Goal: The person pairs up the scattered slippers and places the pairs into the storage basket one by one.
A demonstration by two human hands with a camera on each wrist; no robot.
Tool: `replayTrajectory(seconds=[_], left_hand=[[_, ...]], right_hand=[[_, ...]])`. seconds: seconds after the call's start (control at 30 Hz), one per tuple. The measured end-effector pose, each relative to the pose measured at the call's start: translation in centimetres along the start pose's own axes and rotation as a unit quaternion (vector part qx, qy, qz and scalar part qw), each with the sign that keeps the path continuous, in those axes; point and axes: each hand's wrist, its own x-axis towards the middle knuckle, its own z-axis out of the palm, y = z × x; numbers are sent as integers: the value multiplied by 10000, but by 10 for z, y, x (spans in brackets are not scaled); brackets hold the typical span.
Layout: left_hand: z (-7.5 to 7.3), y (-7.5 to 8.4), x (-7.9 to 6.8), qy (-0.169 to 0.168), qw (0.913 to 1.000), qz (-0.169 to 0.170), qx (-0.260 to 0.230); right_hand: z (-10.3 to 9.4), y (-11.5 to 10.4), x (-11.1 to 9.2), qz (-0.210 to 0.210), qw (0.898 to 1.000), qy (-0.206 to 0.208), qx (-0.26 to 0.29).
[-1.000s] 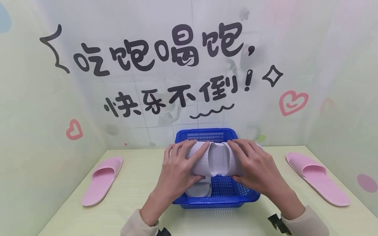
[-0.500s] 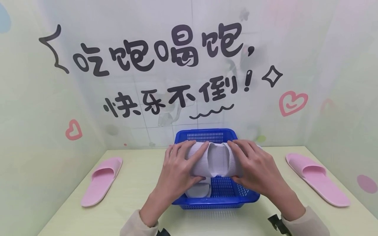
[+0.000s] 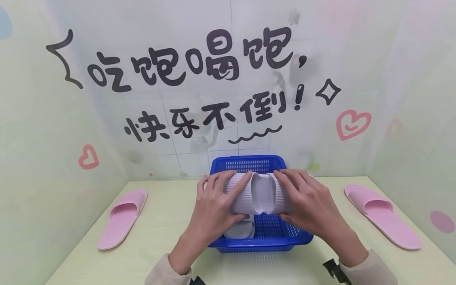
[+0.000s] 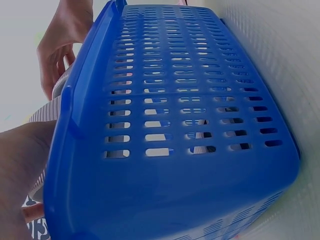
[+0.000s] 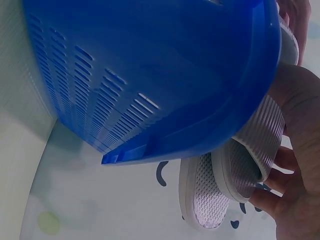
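Both hands hold a pair of pale grey-white ribbed slippers [image 3: 263, 194] above a blue plastic basket [image 3: 263, 246]. My left hand [image 3: 213, 198] grips the left part, thumb below and fingers over the ribbed strap. The right part is held the same way by my right hand [image 3: 310, 198]. In the right wrist view two overlapping slipper ends [image 5: 205, 195] stick out past the basket rim, one with a textured sole. Inside the basket, at the front left, lies another white slipper [image 3: 240, 230], partly hidden by the left hand.
A pink slipper [image 3: 122, 219] lies on the table at the left, toe pointing away. Its mate, another pink slipper [image 3: 382, 217], lies at the right. Behind the basket rises a pale wall [image 3: 160, 162] with black lettering, and side walls flank the table [image 3: 171, 194].
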Motion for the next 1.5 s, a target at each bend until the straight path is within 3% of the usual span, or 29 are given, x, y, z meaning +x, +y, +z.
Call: replayTrajectory(seconds=[0.2,0.53,1.5], left_hand=[[-1,-1,1,23,9998,166,-73],[-1,0,0,-8,10000,54,44],[-2,-2,0,143,9992,377,-46]], right_hand=[[0,0,0,-9,10000,-11,86],[1,-2,0,-16,10000,8,-37],[6,-7,-1,-67,9996,-179,-222]])
